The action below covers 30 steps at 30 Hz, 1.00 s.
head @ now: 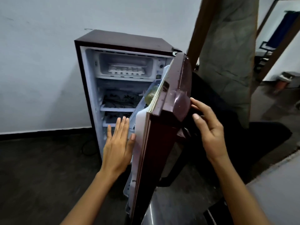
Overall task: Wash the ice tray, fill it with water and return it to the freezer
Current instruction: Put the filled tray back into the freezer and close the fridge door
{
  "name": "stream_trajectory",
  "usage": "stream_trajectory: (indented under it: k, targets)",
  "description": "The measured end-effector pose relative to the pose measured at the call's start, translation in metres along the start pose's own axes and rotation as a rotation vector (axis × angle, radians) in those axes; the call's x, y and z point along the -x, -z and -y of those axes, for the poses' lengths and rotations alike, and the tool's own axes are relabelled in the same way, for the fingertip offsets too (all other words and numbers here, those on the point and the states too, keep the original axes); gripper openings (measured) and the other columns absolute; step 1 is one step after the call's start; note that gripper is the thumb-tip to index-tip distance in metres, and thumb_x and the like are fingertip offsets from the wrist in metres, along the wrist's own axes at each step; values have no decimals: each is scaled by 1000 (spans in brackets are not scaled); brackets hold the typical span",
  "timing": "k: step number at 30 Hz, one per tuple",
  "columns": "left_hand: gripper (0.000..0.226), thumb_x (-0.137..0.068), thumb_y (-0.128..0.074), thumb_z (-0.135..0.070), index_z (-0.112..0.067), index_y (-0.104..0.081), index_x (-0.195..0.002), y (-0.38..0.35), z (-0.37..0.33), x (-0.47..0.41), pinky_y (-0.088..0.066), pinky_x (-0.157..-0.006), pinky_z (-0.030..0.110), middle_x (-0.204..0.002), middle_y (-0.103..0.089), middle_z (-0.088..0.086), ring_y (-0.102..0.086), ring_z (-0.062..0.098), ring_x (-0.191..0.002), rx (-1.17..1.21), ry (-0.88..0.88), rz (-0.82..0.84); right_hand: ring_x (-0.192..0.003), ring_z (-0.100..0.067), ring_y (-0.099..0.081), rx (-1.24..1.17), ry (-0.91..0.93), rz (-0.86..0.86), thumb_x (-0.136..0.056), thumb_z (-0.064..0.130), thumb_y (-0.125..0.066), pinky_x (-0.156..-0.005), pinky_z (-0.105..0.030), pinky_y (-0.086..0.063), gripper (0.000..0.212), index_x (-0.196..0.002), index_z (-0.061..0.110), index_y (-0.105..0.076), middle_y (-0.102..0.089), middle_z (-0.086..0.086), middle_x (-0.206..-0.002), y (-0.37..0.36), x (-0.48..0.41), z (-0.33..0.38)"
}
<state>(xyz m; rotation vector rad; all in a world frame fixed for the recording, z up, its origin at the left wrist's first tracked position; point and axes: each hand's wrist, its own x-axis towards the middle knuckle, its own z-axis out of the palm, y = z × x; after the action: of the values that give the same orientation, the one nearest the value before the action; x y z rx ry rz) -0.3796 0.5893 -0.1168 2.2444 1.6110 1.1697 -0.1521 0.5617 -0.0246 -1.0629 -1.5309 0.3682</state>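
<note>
At the fridge door (162,135), the left hand (117,143) lies flat and wide on the inner edge, the right hand (209,127) spread loose at the outer face, neither holding anything. The ice tray (126,69) sits up in the freezer compartment (146,60); a swinging door could pinch that left hand

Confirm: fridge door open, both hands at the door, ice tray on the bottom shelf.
No: the head view shows the ice tray in the top freezer compartment. The door is open, left hand and right hand at it.
</note>
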Motion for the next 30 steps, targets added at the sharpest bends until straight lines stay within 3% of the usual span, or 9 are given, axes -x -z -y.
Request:
stream_trajectory:
  k: [6,12,16,19,24,30]
  targets:
    - [76,-95,-5,-61,-7,-13,-148,13,2,10,4,-119,29,-156,-16,5,-6,14,-146,94,10,-106,-139,-9,-31,-12,39,225,-93,26,-48,-113,-43,-30,50,-139,34,-31,-31,10,-150,-42,1,-5]
    - [83,-92,-7,-65,-6,-6,-150,26,21,0,5,-120,34,-159,-9,5,3,5,-146,37,122,-207,-139,10,-6,53,60,471,-94,33,-46,-112,-11,-11,59,-144,35,-15,-3,22,-154,-81,-7,-13]
    - [83,-91,-9,-66,-9,0,-151,36,44,-10,12,-118,30,-159,-1,0,5,8,-146,-21,154,-200,-141,5,10,59,6,634,-92,49,-37,-117,-36,-5,66,-141,43,6,22,27,-150,-114,-21,-17]
    - [82,-90,-9,-67,-14,7,-150,35,61,-22,14,-117,27,-159,5,-3,8,7,-146,-18,196,-205,-141,0,17,110,30,683,-91,51,-37,-116,-40,-1,71,-141,41,14,32,26,-146,-139,-30,-20]
    - [73,-91,-7,-62,-17,14,-145,42,101,-52,18,-114,21,-154,9,-7,10,7,-145,-3,247,-224,-141,-2,20,152,69,676,-90,53,-39,-118,-45,-1,73,-142,39,10,30,21,-148,-182,-46,-29]
    - [67,-97,-13,-48,-9,0,-150,57,147,-92,13,-116,23,-159,-6,6,6,5,-144,-64,226,-226,-141,-1,18,165,95,558,-90,48,-46,-116,-39,1,63,-143,40,-11,23,22,-151,-243,-67,-44]
